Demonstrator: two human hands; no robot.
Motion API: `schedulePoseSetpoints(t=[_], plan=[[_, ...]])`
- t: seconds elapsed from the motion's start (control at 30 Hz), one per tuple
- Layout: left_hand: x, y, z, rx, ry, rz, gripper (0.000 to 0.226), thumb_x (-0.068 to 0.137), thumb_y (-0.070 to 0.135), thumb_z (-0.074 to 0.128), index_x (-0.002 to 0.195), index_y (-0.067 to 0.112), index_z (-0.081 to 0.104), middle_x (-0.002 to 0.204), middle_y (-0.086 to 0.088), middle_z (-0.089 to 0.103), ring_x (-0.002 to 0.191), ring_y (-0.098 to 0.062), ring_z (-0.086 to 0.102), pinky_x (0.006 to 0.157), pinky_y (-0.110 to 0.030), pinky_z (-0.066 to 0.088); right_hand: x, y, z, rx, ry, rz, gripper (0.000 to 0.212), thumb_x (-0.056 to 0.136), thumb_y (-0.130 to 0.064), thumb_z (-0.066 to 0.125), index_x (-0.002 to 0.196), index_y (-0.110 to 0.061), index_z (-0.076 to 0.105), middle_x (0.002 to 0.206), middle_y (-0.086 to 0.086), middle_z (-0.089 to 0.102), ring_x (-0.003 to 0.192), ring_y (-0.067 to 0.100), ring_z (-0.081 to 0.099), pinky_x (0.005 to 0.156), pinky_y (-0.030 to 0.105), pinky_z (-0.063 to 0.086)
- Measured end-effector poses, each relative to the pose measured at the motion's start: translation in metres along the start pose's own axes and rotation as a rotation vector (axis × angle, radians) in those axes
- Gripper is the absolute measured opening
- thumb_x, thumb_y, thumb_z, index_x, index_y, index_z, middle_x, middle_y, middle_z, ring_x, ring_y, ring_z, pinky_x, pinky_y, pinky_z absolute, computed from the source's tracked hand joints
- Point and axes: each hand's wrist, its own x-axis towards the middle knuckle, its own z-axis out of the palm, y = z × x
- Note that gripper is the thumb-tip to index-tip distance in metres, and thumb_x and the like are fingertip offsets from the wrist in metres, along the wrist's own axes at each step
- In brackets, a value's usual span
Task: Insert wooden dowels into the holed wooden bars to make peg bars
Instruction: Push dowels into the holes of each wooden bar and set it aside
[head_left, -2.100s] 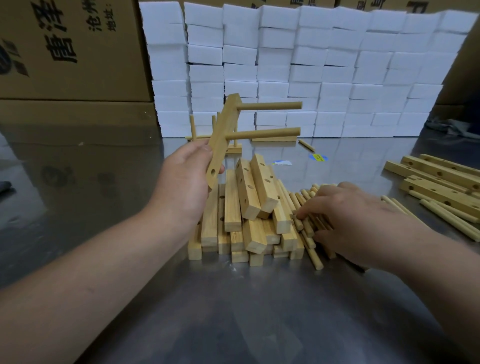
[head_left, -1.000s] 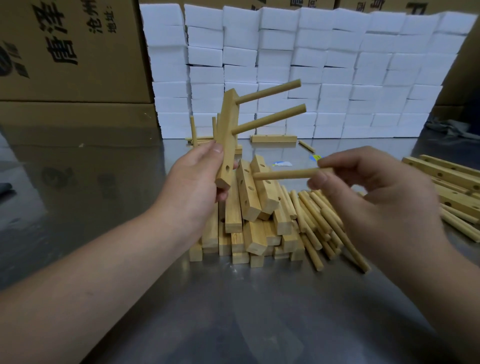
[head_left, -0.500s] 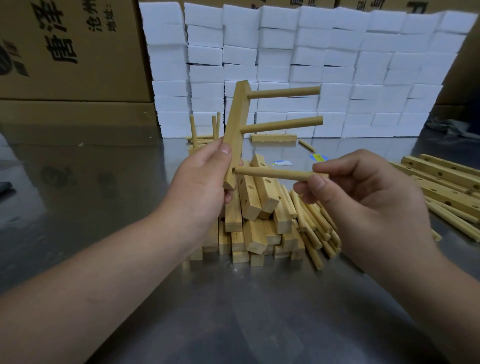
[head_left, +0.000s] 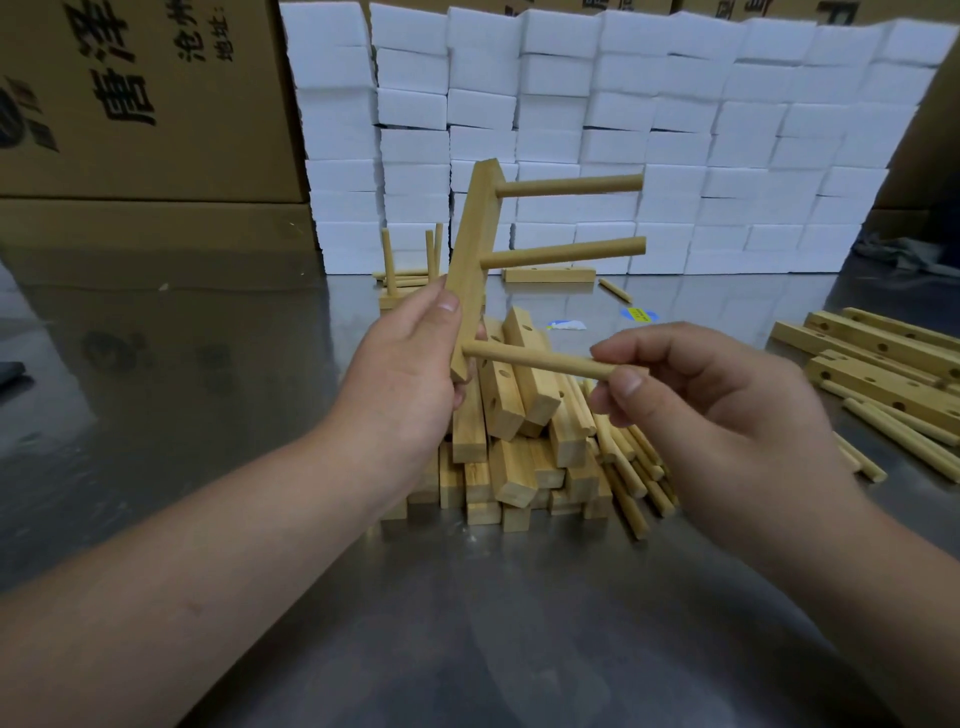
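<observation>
Wooden bar (head_left: 475, 249) gripped in left hand (head_left: 410, 364); right hand (head_left: 717, 395) pinches dowel (head_left: 535, 361) touching its lower end.

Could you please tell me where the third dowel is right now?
Centre of the head view: the right hand pinches the third dowel, its tip meeting the lower end of the bar the left hand holds.

A pale, square-section wooden bar (head_left: 475, 249) stands nearly upright, top tilted right, with two round wooden dowels (head_left: 569, 185) jutting right; a third dowel (head_left: 535, 361) touches its lower end. Beneath are heaped holed bars (head_left: 519, 415) and loose dowels (head_left: 628, 467)
</observation>
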Motion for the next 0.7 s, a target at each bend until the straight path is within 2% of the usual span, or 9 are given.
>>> schedulePoseSetpoints(t=[0.13,0.2,0.3,0.4,0.5,0.6,0.7], plan=[[-0.003,0.002,0.000,0.015,-0.025,0.007,0.039,0.100,0.029,0.033,0.126,0.009,0.054,0.059,0.013,0.053,0.055,0.000,0.051,0.046,-0.008,0.040,0.000,-0.003,-0.001,-0.175,-0.049,-0.111,0.020,0.080,-0.041,0.043,0.093,-0.052,0.052,0.087,-0.030,0.059,0.083,-0.004,0.057,0.071,0.008,0.043],[-0.005,0.004,0.000,0.024,-0.029,0.016,0.039,0.100,0.029,0.032,0.127,0.010,0.053,0.062,0.013,0.053,0.055,0.002,0.052,0.046,-0.008,0.039,0.000,-0.001,0.000,-0.225,-0.056,-0.093,0.022,0.083,-0.036,0.044,0.097,-0.053,0.047,0.086,-0.030,0.058,0.086,-0.010,0.053,0.073,0.003,0.038],[-0.007,0.006,0.001,0.020,-0.016,0.026,0.037,0.100,0.030,0.034,0.125,0.015,0.056,0.067,0.013,0.054,0.057,-0.001,0.050,0.046,-0.010,0.039,0.001,0.002,0.000,-0.307,-0.052,-0.079,0.025,0.085,-0.032,0.038,0.101,-0.046,0.050,0.081,-0.028,0.054,0.087,-0.014,0.048,0.071,-0.001,0.034],[-0.011,0.008,0.004,0.017,-0.033,0.056,0.036,0.099,0.031,0.034,0.126,0.021,0.055,0.072,0.012,0.055,0.057,0.000,0.051,0.047,-0.010,0.040,0.002,0.003,0.000,-0.414,-0.086,-0.107,0.027,0.091,-0.033,0.038,0.107,-0.035,0.060,0.081,-0.020,0.054,0.088,-0.003,0.048,0.068,0.008,0.038],[-0.014,0.009,0.006,0.021,-0.048,0.101,0.035,0.099,0.031,0.033,0.127,0.027,0.054,0.076,0.013,0.054,0.056,0.003,0.051,0.050,-0.011,0.041,0.004,0.000,0.000,-0.512,-0.087,-0.204,0.027,0.089,-0.033,0.043,0.102,-0.024,0.064,0.069,-0.010,0.051,0.074,0.009,0.047,0.060,0.020,0.039],[-0.015,0.008,0.005,0.035,-0.063,0.145,0.034,0.099,0.031,0.033,0.127,0.031,0.053,0.077,0.016,0.054,0.061,0.000,0.051,0.054,-0.012,0.040,0.004,-0.003,-0.001,-0.582,-0.063,-0.298,0.032,0.087,-0.028,0.040,0.100,-0.014,0.066,0.065,-0.008,0.045,0.067,0.010,0.045,0.054,0.024,0.038],[-0.017,0.006,0.005,0.037,-0.091,0.166,0.034,0.099,0.030,0.033,0.127,0.035,0.051,0.078,0.016,0.054,0.060,0.004,0.051,0.053,-0.008,0.040,0.003,-0.004,-0.003,-0.627,-0.058,-0.346,0.032,0.086,-0.025,0.041,0.099,-0.010,0.067,0.065,-0.006,0.046,0.062,0.019,0.051,0.056,0.028,0.042]])
